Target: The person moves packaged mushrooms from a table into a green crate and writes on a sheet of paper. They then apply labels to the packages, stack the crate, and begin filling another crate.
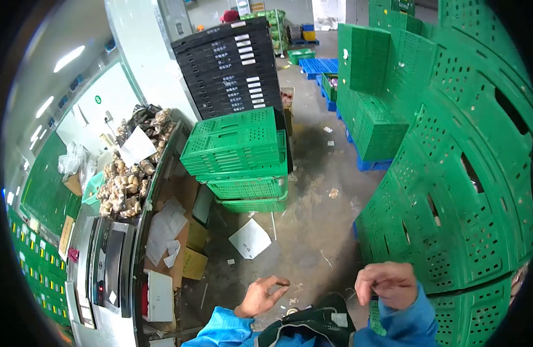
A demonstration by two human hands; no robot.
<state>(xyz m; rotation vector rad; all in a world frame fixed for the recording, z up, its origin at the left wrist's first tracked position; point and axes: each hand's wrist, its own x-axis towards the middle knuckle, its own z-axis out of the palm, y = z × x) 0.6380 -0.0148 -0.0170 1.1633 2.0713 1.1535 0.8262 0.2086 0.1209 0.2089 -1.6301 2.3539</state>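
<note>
My left hand (263, 296) is held low in front of my body, its thumb and fingers apart with nothing between them. To the right, my right hand (388, 283) hangs in the air with fingers curled downward; nothing shows in it, and its fingertips are partly hidden. Both wrists come out of blue sleeves. A white paper sheet (250, 238) lies on the floor beyond my left hand. Beside my right hand rises a tall wall of green crates (451, 214). Neither hand visibly touches a crate.
Stacked green crates (234, 144) stand ahead, before a stack of black crates (229, 69). On the left, a bench holds bagged brown-and-white produce (125, 185) and a dark machine (113, 266). Blue pallets (318, 66) lie farther back. Cardboard boxes (194, 263) sit under the bench.
</note>
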